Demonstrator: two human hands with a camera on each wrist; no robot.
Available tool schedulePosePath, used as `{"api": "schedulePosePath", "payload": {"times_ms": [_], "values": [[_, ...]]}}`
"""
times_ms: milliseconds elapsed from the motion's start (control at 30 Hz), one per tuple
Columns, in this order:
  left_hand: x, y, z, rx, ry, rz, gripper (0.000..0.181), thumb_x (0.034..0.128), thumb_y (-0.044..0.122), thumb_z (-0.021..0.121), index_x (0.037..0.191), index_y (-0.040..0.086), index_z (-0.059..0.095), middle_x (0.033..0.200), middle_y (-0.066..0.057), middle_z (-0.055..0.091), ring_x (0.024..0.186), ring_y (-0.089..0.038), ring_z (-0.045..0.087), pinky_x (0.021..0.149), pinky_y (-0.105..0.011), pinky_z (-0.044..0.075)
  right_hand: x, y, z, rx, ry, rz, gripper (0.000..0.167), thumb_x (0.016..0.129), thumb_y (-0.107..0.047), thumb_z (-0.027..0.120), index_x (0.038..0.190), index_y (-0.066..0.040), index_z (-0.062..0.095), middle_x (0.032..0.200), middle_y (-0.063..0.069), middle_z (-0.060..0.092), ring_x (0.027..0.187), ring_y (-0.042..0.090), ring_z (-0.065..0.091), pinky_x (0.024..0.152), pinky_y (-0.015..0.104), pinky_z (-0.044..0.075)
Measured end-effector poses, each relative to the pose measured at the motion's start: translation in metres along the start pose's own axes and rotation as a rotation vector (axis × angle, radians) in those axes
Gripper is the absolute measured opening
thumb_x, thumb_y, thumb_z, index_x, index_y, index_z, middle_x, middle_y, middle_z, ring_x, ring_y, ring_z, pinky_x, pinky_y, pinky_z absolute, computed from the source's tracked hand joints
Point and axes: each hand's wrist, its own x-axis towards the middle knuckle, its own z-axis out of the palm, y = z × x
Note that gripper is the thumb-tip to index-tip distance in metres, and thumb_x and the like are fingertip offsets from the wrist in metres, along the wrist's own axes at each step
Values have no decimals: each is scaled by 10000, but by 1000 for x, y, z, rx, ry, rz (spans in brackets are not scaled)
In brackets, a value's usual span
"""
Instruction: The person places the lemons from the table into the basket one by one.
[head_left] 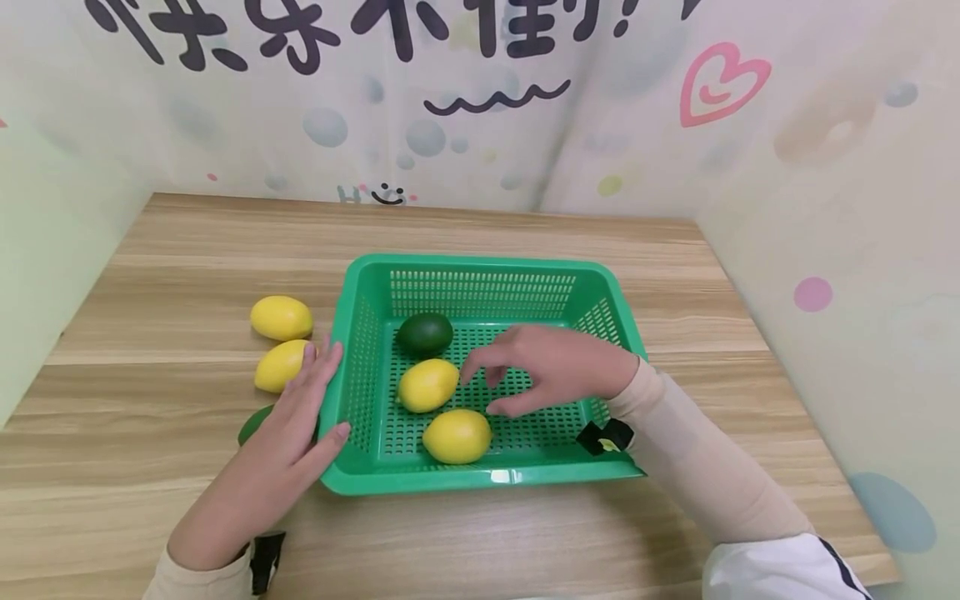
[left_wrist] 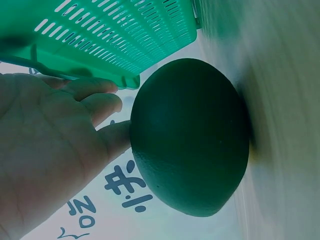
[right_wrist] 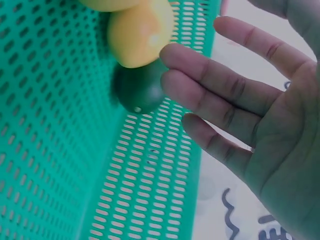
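Note:
A green plastic basket (head_left: 480, 265) with slotted sides sits on the table. Inside, toward its left, lie a dark green oval fruit (head_left: 424, 335) and two lemons (head_left: 428, 385) (head_left: 457, 437). My right hand (head_left: 555, 362) hovers in the basket just right of the lemons, fingers loosely bent and holding nothing; its palm (right_wrist: 290, 130) shows bare in the right wrist view. My left hand (head_left: 281, 442) touches the basket's left rim with its fingers fairly straight. Beneath it, outside the basket, a second dark green oval fruit (left_wrist: 190, 137) lies on the table, partly hidden in the head view.
Left of the basket, two more lemons (head_left: 281, 317) (head_left: 281, 367) lie on the wooden table (head_left: 150, 333), the nearer one partly behind my left fingers. A printed wall covering (head_left: 262, 150) rises behind the table and along both sides.

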Motion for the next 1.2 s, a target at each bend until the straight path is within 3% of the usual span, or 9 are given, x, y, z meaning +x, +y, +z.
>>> {"api": "schedulePosePath", "payload": {"times_ms": [267, 533, 800, 1200], "values": [[0, 1, -1, -4, -9, -8, 777, 1072, 187, 528, 1672, 162, 34, 1720, -136, 45, 1578, -327, -62, 1215, -644, 102, -15, -6, -11, -91, 184, -21, 370, 899, -282, 785, 1244, -186, 691, 1110, -128, 710, 1014, 61, 653, 954, 364, 489], [0, 2, -2, -13, -18, -18, 780, 1073, 190, 529, 1672, 175, 29, 1721, -130, 32, 1578, -326, -70, 1202, -666, 119, -34, -9, -21, -135, 331, -18, 393, 862, -256, 815, 1233, -180, 707, 1176, -112, 706, 1052, 83, 651, 935, 359, 513], [0, 2, -3, -14, -14, -18, 778, 1071, 183, 529, 1672, 168, 35, 1720, -136, 39, 1578, -330, -67, 1211, -651, 105, -48, -13, -27, -193, 397, -12, 415, 840, -235, 832, 1226, -158, 704, 1139, -79, 715, 1025, 127, 659, 920, 360, 522], [0, 3, -2, -9, -10, -12, 773, 1075, 187, 522, 1672, 168, 32, 1720, -137, 33, 1577, -330, -65, 1205, -661, 113, -80, -11, -32, -240, 401, 108, 458, 828, -229, 847, 1254, -143, 701, 1214, -68, 714, 1048, 130, 673, 883, 374, 561]]}}
